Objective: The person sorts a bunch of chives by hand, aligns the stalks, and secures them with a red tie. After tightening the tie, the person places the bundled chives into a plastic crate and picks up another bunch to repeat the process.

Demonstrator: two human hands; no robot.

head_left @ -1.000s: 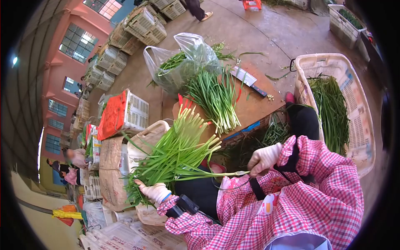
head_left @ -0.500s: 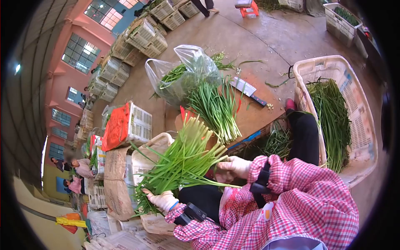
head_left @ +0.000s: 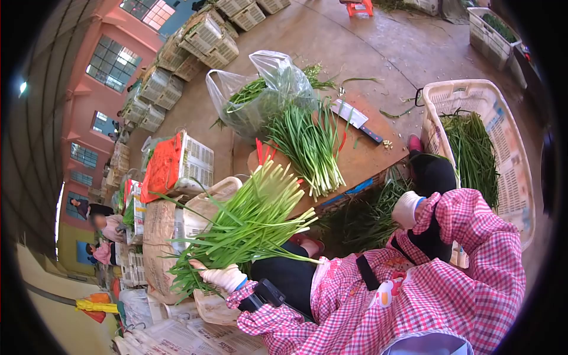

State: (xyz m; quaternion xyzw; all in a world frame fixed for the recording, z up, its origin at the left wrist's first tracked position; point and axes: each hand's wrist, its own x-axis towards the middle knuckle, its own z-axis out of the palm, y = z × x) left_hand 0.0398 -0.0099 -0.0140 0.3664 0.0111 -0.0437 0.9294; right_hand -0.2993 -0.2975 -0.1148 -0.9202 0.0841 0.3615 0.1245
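My left hand [head_left: 218, 276], wrapped in white at the palm and wrist, closes around a large bunch of green chives [head_left: 254, 216]. Their pale cut ends point right, and the leaves hang past my hand over my lap. One longer stalk sticks out low across my thigh. My right hand [head_left: 407, 209], also wrapped in white, is down beside my knee by a heap of loose dark-green leaves [head_left: 370, 216]; its fingers are hidden. A second bunch of chives [head_left: 307, 151] lies on a brown board [head_left: 367, 160], with a cleaver [head_left: 356, 119] beside it.
A clear plastic bag [head_left: 260, 100] of greens stands behind the board. To my right is a white crate [head_left: 512, 154] holding long greens. Red strips [head_left: 264, 151] lie on the board. At left are a crate with an orange cover [head_left: 165, 168] and stacked crates [head_left: 204, 41]. People [head_left: 103, 225] sit far left.
My right hand has left the stalk ends and moved right, down toward the loose leaves by my knee. My left hand has shifted slightly left, keeping the bunch.
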